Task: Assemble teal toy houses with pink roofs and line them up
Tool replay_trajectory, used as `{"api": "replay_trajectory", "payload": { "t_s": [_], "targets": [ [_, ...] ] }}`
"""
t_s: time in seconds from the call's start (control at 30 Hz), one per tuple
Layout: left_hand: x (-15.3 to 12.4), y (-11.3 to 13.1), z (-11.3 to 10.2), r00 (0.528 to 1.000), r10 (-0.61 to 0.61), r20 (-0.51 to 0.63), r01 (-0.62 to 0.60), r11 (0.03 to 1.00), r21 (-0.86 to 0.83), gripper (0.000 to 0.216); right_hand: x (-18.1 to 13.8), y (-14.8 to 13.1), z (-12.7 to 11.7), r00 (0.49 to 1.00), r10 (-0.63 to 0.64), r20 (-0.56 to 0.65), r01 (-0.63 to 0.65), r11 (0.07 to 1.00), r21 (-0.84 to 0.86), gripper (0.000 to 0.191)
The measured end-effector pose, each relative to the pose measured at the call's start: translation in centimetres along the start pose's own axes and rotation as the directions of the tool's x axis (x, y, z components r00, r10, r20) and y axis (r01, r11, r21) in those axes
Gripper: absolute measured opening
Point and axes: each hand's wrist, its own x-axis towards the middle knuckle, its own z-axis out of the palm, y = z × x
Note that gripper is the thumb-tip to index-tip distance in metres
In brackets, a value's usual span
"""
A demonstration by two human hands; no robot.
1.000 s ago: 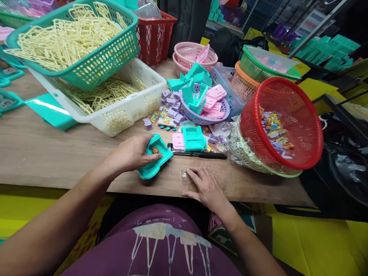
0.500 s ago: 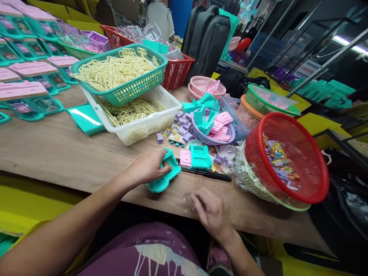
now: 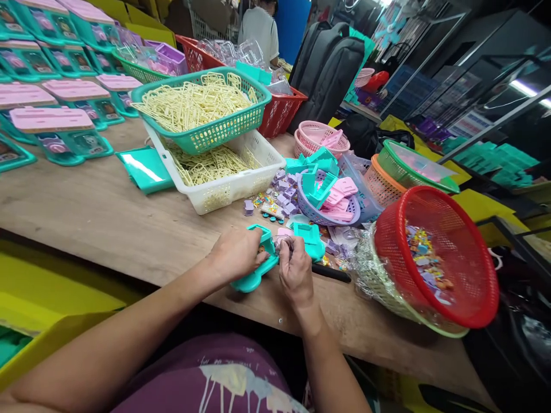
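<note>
My left hand (image 3: 236,255) is closed on a teal plastic toy case (image 3: 249,281), thumb over its recessed side, where a small brown part shows. The case rests at the table's front. Just to its right, my right hand (image 3: 297,269) has its fingertips pinched together near the case's edge; a small, seemingly clear item shows at them, too unclear to name. Behind that hand lies a second teal case (image 3: 307,238) with a pink piece, partly hidden. A black-handled tool (image 3: 331,273) lies beside it. Small purple parts (image 3: 286,189) are scattered farther back.
A teal basket (image 3: 206,135) of cream plastic hooks is stacked on a white crate (image 3: 224,198). A purple basket (image 3: 329,215) holds teal and pink parts. At right a red basket (image 3: 439,258) leans. Finished-looking pink-and-teal cases (image 3: 55,120) stand at left. Behind, a person (image 3: 258,34).
My right hand has moved up and left from the table edge to the case, its fingers now pinched. My left hand keeps its hold on the case. The view has shifted slightly.
</note>
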Motion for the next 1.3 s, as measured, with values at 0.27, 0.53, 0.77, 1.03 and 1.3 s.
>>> {"api": "replay_trajectory", "payload": {
  "t_s": [0.27, 0.53, 0.77, 1.03, 1.3],
  "targets": [
    [0.0, 0.2, 0.2, 1.000, -0.013, 0.009, 0.013, 1.000, -0.013, 0.035, -1.3, 0.7, 0.7, 0.999, 0.004, -0.031, -0.003, 0.999, 0.046, 0.017],
    [-0.2, 0.4, 0.1, 1.000, -0.020, 0.011, 0.021, 1.000, -0.020, 0.035, -1.4, 0.4, 1.0, 0.996, -0.068, -0.064, 0.061, 0.993, -0.106, 0.014],
    [-0.1, 0.5, -0.1, 0.998, -0.016, 0.058, 0.017, 1.000, -0.023, 0.034, -1.8, 0.0, 1.9, 0.994, -0.067, -0.087, 0.047, 0.975, -0.216, 0.013],
    [-0.1, 0.5, 0.3, 1.000, -0.013, 0.029, 0.014, 0.999, -0.034, 0.034, -1.1, -0.8, 2.0, 0.991, -0.101, -0.084, 0.069, 0.945, -0.321, 0.013],
    [-0.1, 0.3, 0.2, 0.998, -0.049, 0.029, 0.051, 0.996, -0.069, 0.037, 0.0, -1.6, 2.0, 0.999, -0.036, 0.021, 0.041, 0.944, -0.329, 0.018]
  ]
}}
